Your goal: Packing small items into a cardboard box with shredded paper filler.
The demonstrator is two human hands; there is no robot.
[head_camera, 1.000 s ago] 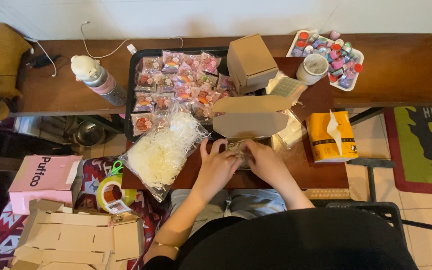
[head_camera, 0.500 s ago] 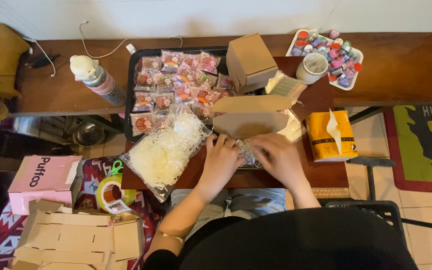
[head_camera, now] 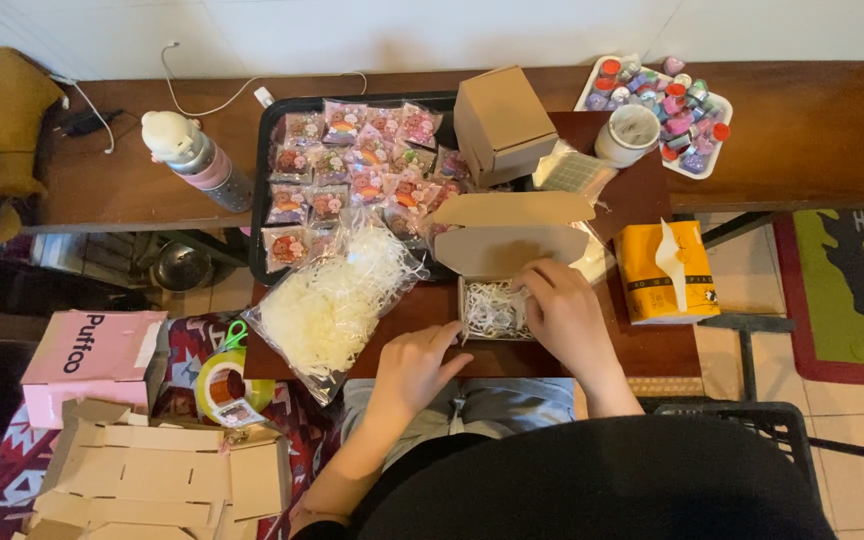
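Two cardboard boxes on the bench — one closed at 12 o'clock, one open. The right hand presses open fingers into the open box's paper shreds; the left hand, earlier at the box too, now rests released at 7 o'clock.

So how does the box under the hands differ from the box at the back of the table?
The near box is open, lid up, with white shredded paper inside; the back box is closed. The right hand reaches into the near box; nothing touches the back box. Both are plain brown cardboard.

Open cardboard box, white shreds inside
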